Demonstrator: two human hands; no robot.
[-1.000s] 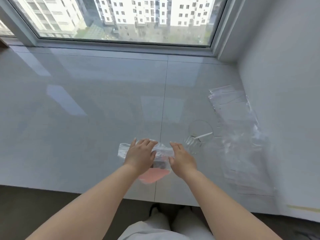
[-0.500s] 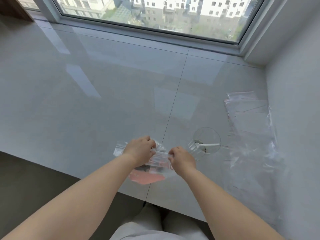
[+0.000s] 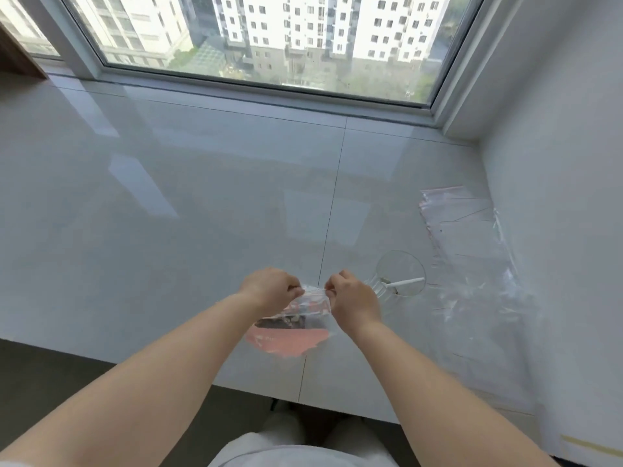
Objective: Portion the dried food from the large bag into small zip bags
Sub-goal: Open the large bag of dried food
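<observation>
- We see the zip bag [image 3: 303, 306] held between both hands above the near edge of the sill [image 3: 168, 197], its top strip stretched from hand to hand.
- The left hand [image 3: 269, 288] pinches the bag's top left corner with curled fingers; the right hand [image 3: 354, 298] pinches the top right corner likewise.
- The bag is clear, thin, crinkled film; we note dark dried pieces in its lower part and a pink patch at its bottom. We can read no writing on it.
- Just right of the right hand stands a clear round cup [image 3: 399, 274] with a white spoon [image 3: 404, 283] resting in it.
- Further right, by the wall, lies a flat stack of clear bags [image 3: 465, 237] with faint pink edges.
- The sill is glossy pale tile with thin seams; the window [image 3: 269, 38] lies far.
</observation>
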